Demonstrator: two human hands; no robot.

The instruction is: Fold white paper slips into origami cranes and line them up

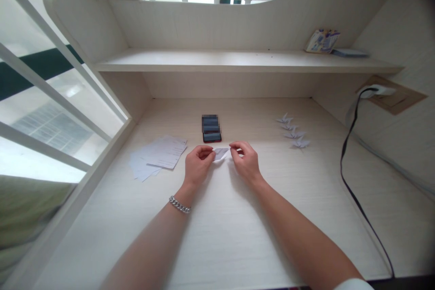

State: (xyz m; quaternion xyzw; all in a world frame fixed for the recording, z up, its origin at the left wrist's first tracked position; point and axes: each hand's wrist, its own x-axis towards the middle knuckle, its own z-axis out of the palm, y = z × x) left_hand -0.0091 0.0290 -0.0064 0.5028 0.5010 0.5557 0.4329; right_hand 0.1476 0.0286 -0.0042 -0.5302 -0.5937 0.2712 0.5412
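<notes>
A small folded piece of white paper (221,154) is held just above the desk between my two hands. My left hand (200,163) pinches its left end between thumb and fingertips; a silver chain bracelet (179,204) circles that wrist. At the opposite end, the fingers of my right hand (245,158) are closed on the paper's right tip. Just beyond the hands lies a dark phone (211,128), its screen pixelated. To the left, loose white paper sheets (166,153) overlap in a pile. Several folded paper cranes (294,132) stand in a row on the right.
A shelf (210,59) spans the back, carrying a colourful packet (322,41) and a flat thin item (350,52) at its right. From a wall socket (390,95), a black cable (350,181) runs down the desk's right side. White rails (50,86) border the left.
</notes>
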